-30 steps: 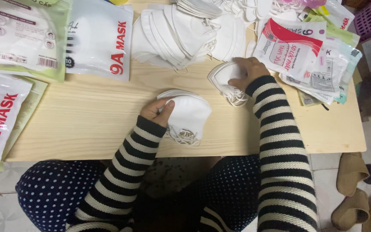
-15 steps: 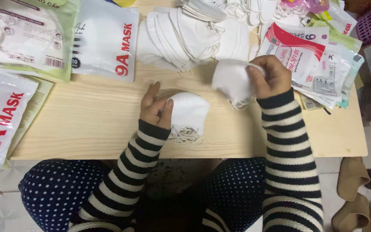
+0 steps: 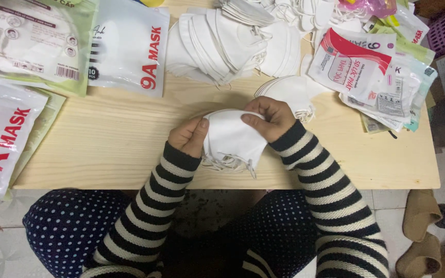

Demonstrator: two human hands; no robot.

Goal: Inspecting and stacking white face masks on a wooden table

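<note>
The small stack of folded white masks [image 3: 231, 139] lies near the wooden table's [image 3: 104, 144] front edge, long axis running from 11 to 5 o'clock, ear loops trailing toward 6. My left hand [image 3: 189, 136] pinches its 9 o'clock edge, thumb on top. My right hand [image 3: 269, 117] pinches its 1 o'clock corner. Loose masks [image 3: 227, 44] lie at 12.
</note>
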